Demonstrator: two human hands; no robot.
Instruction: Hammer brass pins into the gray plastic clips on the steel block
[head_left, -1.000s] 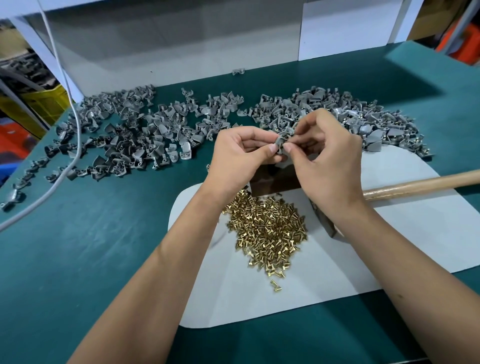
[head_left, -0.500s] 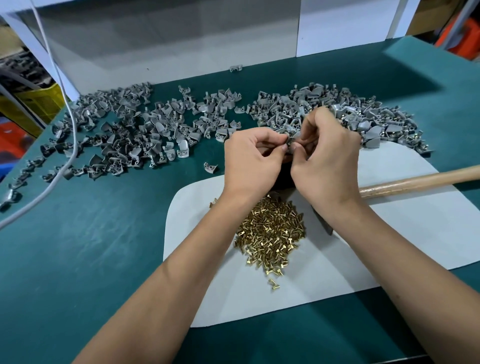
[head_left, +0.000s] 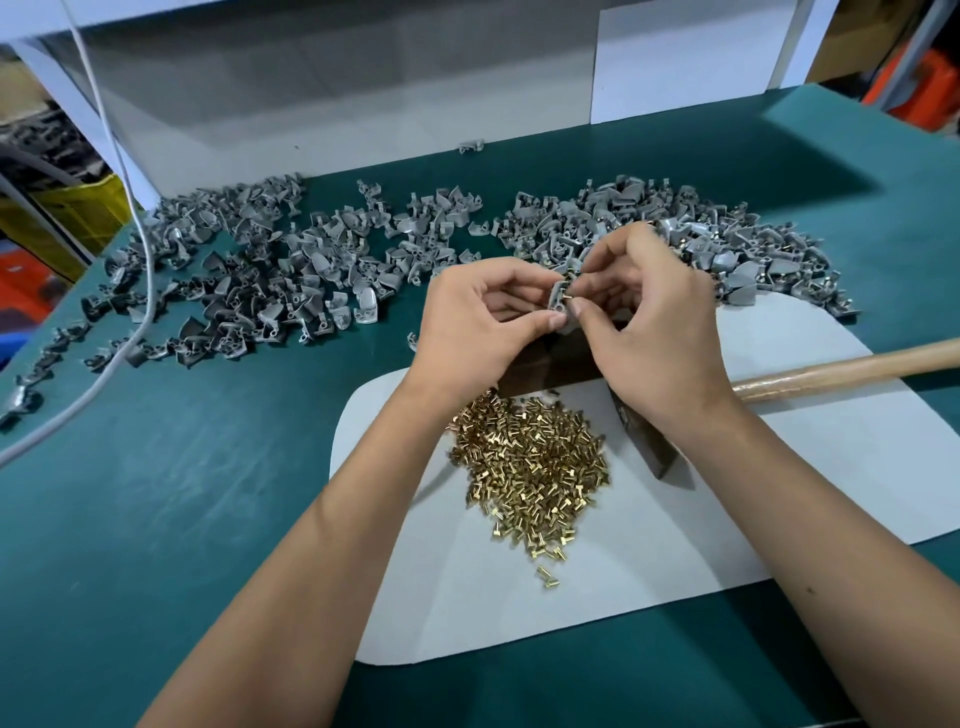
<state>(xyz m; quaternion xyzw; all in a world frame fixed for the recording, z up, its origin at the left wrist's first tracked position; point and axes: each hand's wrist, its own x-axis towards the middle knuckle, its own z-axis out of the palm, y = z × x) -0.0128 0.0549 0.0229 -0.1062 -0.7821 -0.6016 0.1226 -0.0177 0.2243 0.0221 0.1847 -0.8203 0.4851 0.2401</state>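
The left hand (head_left: 483, 322) pinches a gray clip (head_left: 560, 297) above the block (head_left: 550, 366) while the right hand (head_left: 649, 332), fingers closed on a brass pin (head_left: 567, 297), should seat it straight in the clip's hole before reaching for the hammer (head_left: 831, 371) beside it.

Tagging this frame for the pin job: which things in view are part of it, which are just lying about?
In the job:
- left hand and right hand, together holding one gray clip with a pin at it
- heap of brass pins
- piles of clips
- steel block, mostly hidden
- hammer, lying on the white mat

Lying about:
- white cable
- yellow crate
- lone clip by the back wall
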